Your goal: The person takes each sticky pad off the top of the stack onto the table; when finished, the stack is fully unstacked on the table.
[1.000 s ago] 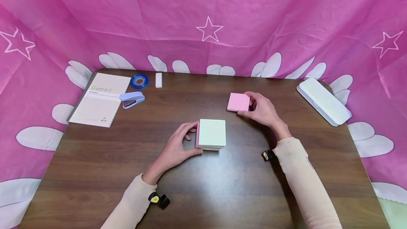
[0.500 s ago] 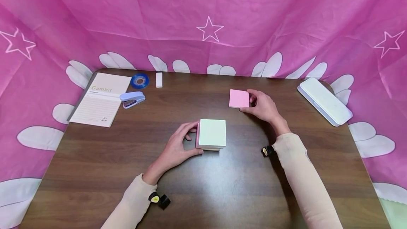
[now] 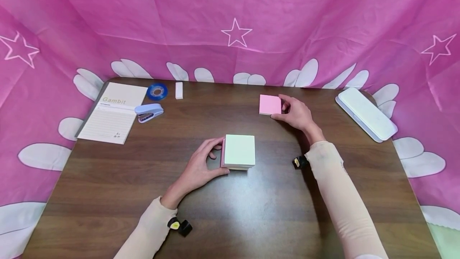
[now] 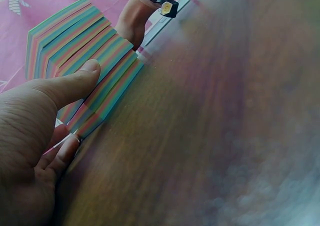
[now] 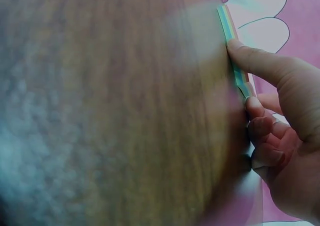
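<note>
A tall stack of sticky notes (image 3: 239, 150), pale green on top, stands mid-table. My left hand (image 3: 201, 163) holds it from the left, thumb along the near side. Its many coloured layers show in the left wrist view, where the thumb (image 4: 82, 83) presses across the striped side of the stack (image 4: 102, 48). Farther back and to the right, my right hand (image 3: 296, 112) pinches a thin pink sticky note pad (image 3: 270, 104) by its right side. Seen from the right wrist, the thumb (image 5: 255, 61) lies against the pad's green and yellow edge (image 5: 227, 23).
At the back left lie a notebook (image 3: 111, 111), a light blue stapler (image 3: 149, 112), a blue tape roll (image 3: 157, 91) and a white eraser (image 3: 179, 90). A white pencil case (image 3: 366, 114) lies at the right. Pink curtain (image 3: 194, 19) hangs behind the table.
The right hand and the pink sticky note pad have moved away from me, toward the table's back edge. My left hand and the tall stack stay put.
</note>
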### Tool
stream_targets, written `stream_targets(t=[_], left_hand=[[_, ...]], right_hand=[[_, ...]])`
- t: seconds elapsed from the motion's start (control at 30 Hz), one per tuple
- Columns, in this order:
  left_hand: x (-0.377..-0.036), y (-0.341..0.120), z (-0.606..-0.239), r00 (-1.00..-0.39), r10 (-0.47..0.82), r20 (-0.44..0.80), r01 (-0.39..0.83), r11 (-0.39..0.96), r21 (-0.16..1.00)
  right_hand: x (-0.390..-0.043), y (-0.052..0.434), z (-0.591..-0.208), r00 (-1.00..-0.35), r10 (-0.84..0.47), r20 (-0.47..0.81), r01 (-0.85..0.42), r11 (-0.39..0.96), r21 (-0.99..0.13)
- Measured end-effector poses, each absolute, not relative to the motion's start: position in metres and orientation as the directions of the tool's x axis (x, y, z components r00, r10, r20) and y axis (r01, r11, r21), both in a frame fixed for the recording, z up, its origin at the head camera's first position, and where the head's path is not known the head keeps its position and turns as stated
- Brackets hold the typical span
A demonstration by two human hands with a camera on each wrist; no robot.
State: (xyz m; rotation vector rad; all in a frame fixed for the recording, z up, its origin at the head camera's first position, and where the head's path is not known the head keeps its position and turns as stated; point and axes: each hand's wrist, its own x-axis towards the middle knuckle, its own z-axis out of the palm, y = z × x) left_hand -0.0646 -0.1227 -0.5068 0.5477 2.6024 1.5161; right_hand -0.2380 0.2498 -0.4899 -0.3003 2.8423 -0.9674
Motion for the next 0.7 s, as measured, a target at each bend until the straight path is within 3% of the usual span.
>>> stream_targets(t=[0.23, 0.43, 0.7], left_hand=[[-0.064, -0.124, -0.508, -0.933, 0.341, 0.113, 0.265, 0.440, 0.858], [-0.064, -0.125, -0.507, -0.934, 0.340, 0.106, 0.258, 0.439, 0.861], [-0.064, -0.123, -0.507, -0.932, 0.345, 0.110, 0.264, 0.437, 0.860]], right_hand=[[-0.240, 0.248, -0.486, -0.968, -0.243, -0.067, -0.155, 0.783, -0.603], [-0.258, 0.261, -0.515, -0.962, -0.266, -0.057, -0.186, 0.798, -0.573], [-0.239, 0.252, -0.490, -0.964, -0.260, -0.055, -0.169, 0.758, -0.630]])
